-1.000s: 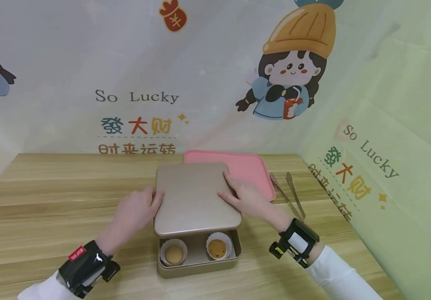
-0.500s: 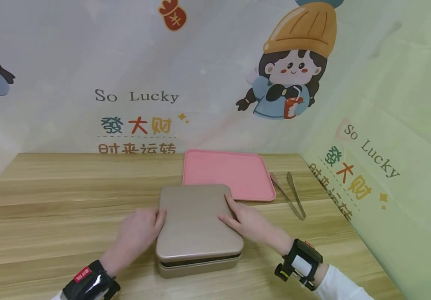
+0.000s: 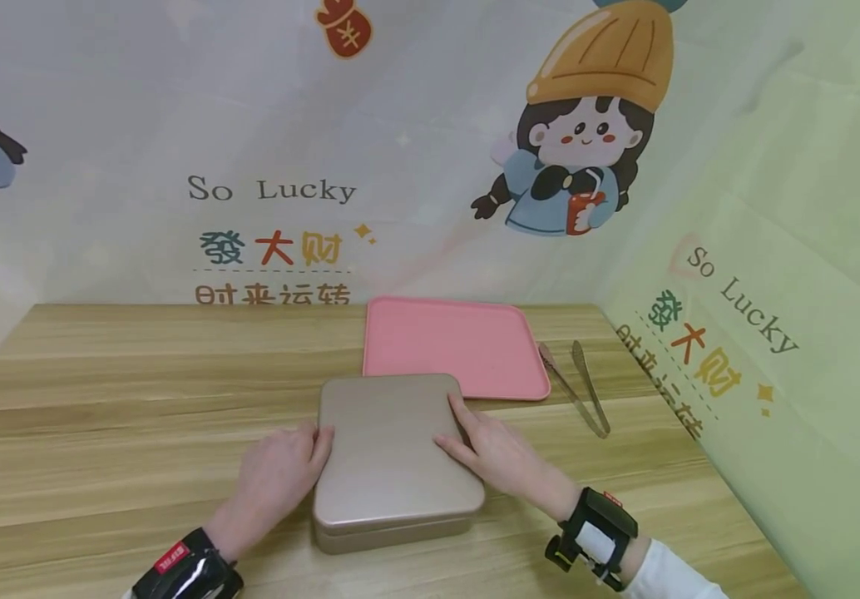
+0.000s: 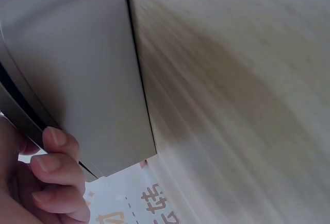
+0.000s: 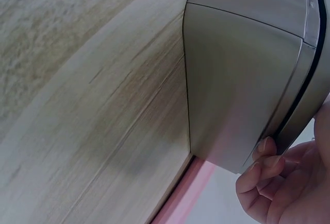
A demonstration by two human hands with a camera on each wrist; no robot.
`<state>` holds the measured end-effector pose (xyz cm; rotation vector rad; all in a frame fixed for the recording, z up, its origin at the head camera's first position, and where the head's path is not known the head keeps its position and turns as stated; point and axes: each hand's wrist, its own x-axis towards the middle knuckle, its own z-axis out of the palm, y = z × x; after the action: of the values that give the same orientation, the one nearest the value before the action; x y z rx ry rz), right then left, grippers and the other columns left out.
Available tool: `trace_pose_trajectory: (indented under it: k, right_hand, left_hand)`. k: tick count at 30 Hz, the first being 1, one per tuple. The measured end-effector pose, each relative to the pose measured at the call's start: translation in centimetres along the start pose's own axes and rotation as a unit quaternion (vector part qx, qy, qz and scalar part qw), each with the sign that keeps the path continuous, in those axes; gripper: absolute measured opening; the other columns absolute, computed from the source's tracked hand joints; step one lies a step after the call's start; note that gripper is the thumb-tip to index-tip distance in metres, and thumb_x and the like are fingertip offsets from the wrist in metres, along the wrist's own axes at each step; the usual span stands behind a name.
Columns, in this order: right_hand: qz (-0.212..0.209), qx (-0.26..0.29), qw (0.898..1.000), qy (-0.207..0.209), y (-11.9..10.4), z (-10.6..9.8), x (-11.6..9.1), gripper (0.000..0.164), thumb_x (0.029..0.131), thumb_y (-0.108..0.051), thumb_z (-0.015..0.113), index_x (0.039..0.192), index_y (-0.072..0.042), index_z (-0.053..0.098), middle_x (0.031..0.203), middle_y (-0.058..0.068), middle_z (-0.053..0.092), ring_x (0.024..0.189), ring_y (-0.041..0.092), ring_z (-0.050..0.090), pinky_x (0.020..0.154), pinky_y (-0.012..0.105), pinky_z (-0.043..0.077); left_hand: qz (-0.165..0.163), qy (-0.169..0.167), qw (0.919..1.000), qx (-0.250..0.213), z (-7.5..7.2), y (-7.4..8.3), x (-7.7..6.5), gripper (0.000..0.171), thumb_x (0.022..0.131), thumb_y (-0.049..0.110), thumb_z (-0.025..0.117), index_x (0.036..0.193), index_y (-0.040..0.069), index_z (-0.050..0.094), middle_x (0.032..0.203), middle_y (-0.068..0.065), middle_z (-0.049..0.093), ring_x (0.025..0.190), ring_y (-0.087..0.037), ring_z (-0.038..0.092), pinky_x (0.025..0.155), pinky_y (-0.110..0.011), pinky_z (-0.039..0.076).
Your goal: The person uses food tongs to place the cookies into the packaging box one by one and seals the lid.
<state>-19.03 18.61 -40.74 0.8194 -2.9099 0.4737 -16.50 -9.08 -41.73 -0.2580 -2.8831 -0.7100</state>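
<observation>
A bronze-coloured metal lid (image 3: 392, 449) sits over a matching rectangular tin (image 3: 400, 539) on the table. From the head view no gap shows at the front, but both wrist views show a thin dark line between lid and tin along the sides. My left hand (image 3: 280, 470) grips the lid's left edge, thumb on top; its curled fingers (image 4: 59, 167) show below the rim in the left wrist view. On the opposite edge my right hand (image 3: 501, 453) holds the lid, thumb and a finger on top, other fingers (image 5: 263, 165) curled under the rim. The tin's inside is hidden.
A pink tray (image 3: 445, 345) lies behind the tin, close to its far edge. Metal tongs (image 3: 600, 428) rest spread on the wooden table (image 3: 138, 399), right of the tray. A printed cloth (image 3: 430, 150) hangs behind and to the right.
Both hands have brought the lid down and toward me onto the tin. Two small cakes in paper cups, seen inside a second ago, are now covered, and the front gap has closed.
</observation>
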Motion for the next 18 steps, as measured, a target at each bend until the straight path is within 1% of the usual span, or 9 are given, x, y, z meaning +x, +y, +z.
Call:
trace_pose_trajectory:
  k: [3, 7, 9, 13, 15, 18]
  right_hand:
    - [0.000, -0.001, 1.000, 0.003, -0.03, 0.02, 0.06, 0.069, 0.096, -0.040, 0.051, 0.143, 0.006, 0.030, 0.120, 0.024, 0.059, 0.094, 0.029, 0.064, 0.073, 0.040, 0.051]
    - [-0.005, -0.007, 1.000, 0.005, -0.03, 0.03, 0.21, 0.069, 0.096, -0.040, 0.051, 0.143, 0.006, 0.031, 0.117, 0.024, 0.061, 0.087, 0.026, 0.065, 0.069, 0.038, 0.051]
    - [-0.006, -0.007, 1.000, 0.005, 0.00, 0.06, 0.27, 0.069, 0.096, -0.040, 0.051, 0.143, 0.006, 0.031, 0.118, 0.024, 0.060, 0.088, 0.027, 0.065, 0.070, 0.038, 0.051]
    - [0.001, -0.004, 1.000, -0.003, 0.00, 0.19, 0.22, 0.068, 0.096, -0.041, 0.049, 0.142, 0.006, 0.032, 0.126, 0.026, 0.055, 0.098, 0.032, 0.064, 0.076, 0.040, 0.052]
    - [0.004, -0.005, 1.000, -0.004, -0.02, 0.30, 0.13, 0.068, 0.096, -0.042, 0.048, 0.142, 0.006, 0.032, 0.126, 0.026, 0.055, 0.101, 0.034, 0.063, 0.078, 0.041, 0.052]
    - [0.004, -0.006, 1.000, -0.002, -0.07, 0.46, 0.05, 0.068, 0.097, -0.041, 0.048, 0.142, 0.007, 0.032, 0.123, 0.027, 0.057, 0.100, 0.034, 0.063, 0.078, 0.041, 0.052]
  left_hand:
    - [0.002, 0.000, 1.0000, 0.000, 0.03, -0.07, 0.06, 0.036, 0.098, 0.025, 0.045, 0.067, 0.009, 0.048, 0.053, 0.000, 0.040, 0.046, -0.015, 0.041, 0.040, -0.027, 0.029]
    - [0.009, 0.011, 0.9999, 0.005, 0.10, -0.13, 0.14, 0.035, 0.098, 0.024, 0.046, 0.066, 0.009, 0.047, 0.053, 0.000, 0.039, 0.046, -0.015, 0.040, 0.040, -0.027, 0.029]
    - [0.011, 0.015, 0.9998, 0.007, 0.15, -0.14, 0.14, 0.035, 0.097, 0.024, 0.047, 0.066, 0.009, 0.046, 0.052, 0.000, 0.039, 0.046, -0.015, 0.040, 0.041, -0.027, 0.029]
    - [0.013, 0.016, 0.9998, 0.009, 0.24, -0.15, 0.05, 0.034, 0.097, 0.024, 0.047, 0.067, 0.010, 0.046, 0.052, 0.000, 0.039, 0.046, -0.015, 0.040, 0.041, -0.027, 0.029]
    - [0.015, 0.017, 0.9997, 0.012, 0.32, -0.18, 0.03, 0.033, 0.097, 0.024, 0.048, 0.067, 0.010, 0.047, 0.052, 0.000, 0.039, 0.045, -0.015, 0.040, 0.040, -0.027, 0.029]
    - [0.017, 0.019, 0.9996, 0.015, 0.45, -0.26, 0.00, 0.034, 0.097, 0.023, 0.048, 0.066, 0.009, 0.047, 0.052, 0.000, 0.039, 0.045, -0.015, 0.039, 0.040, -0.027, 0.029]
